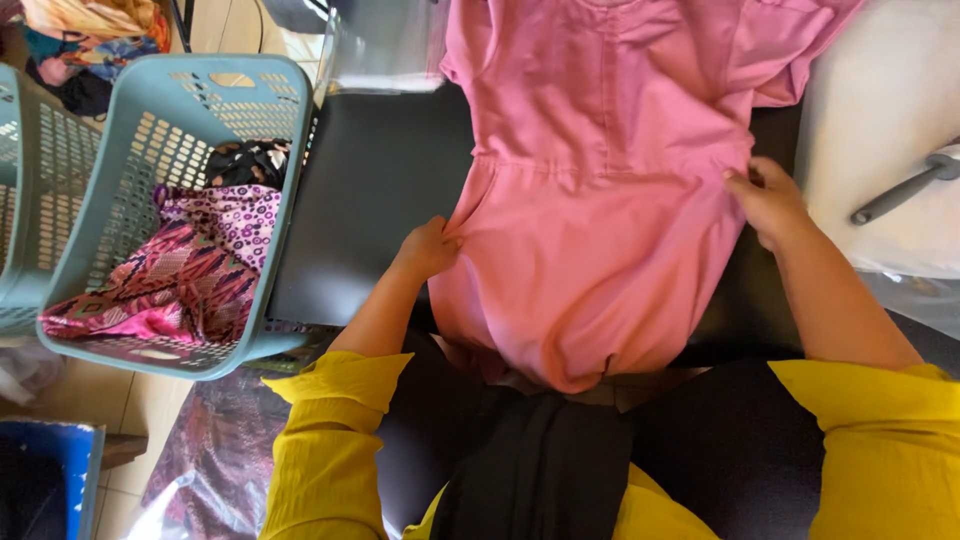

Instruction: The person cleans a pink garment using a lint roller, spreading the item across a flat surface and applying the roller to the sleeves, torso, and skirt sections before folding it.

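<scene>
A pink garment (600,190) lies spread over a dark table top (370,190), its lower end hanging off the near edge toward my lap. My left hand (428,248) pinches the garment's left edge at about waist height. My right hand (768,200) rests on its right edge, fingers curled into the cloth. Both my arms wear yellow sleeves.
A light blue laundry basket (165,130) stands left of the table, holding patterned pink and purple cloths (190,265). A second basket (30,190) is at the far left. A white padded surface (880,110) with a grey handle (905,188) lies at the right.
</scene>
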